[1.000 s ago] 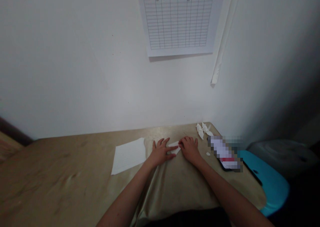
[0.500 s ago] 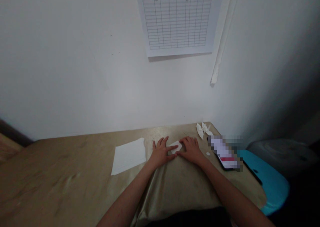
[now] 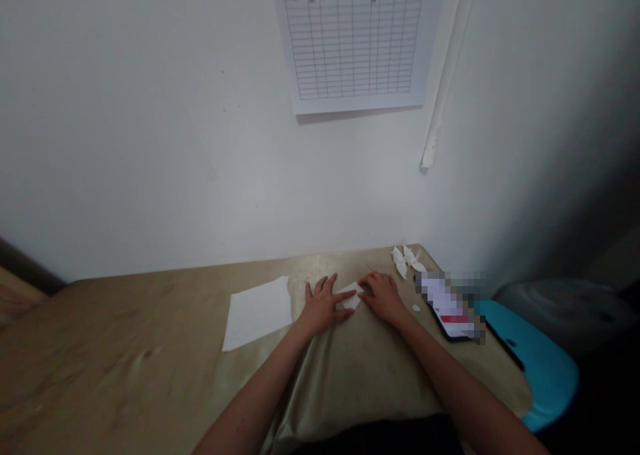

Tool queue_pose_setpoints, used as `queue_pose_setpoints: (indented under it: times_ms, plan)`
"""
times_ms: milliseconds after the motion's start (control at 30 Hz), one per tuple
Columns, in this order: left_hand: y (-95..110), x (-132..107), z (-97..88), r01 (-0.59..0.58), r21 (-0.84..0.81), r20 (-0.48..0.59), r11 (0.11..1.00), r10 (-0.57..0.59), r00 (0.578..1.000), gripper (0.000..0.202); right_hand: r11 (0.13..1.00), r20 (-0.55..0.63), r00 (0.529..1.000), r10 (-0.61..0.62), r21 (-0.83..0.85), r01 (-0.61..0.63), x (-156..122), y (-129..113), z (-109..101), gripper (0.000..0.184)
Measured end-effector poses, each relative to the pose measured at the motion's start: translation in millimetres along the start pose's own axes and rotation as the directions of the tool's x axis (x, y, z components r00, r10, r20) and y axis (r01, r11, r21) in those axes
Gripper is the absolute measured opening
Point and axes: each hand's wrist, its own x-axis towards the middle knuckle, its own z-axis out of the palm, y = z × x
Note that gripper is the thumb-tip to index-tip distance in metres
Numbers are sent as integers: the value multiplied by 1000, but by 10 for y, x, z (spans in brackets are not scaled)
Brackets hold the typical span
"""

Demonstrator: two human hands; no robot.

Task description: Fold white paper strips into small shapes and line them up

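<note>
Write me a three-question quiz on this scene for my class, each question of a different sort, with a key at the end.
1. True or false: the right hand rests on the larger white paper.
2. Where is the sheet printed with a grid in relation to the table? A) lying on it; B) above it; C) underneath it.
3. Fill in the blank, from the person's own view: the larger white paper lies to the ____ of the left hand.

Key:
1. False; its fingers are at the small white paper between the two hands.
2. B.
3. Left.
</note>
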Motion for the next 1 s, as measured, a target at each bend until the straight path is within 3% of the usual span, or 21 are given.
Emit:
queue_pose_setpoints:
  times_ms: [333,733,1000]
  plan:
    - [7,-12,-16,10,-4,9,1000,-10,1000,56,1000,2,1000,-14,-1,14,49,29,-20,25]
    - [40,-36,50,11,-26,-106,1000,-13,994,54,998,-24,997,-67,0,67,13,38,-41,25]
    - [2,7,26,22,-31,-58,999,-24,998,40,998,12,998,-59,-9,59,0,28,-53,29]
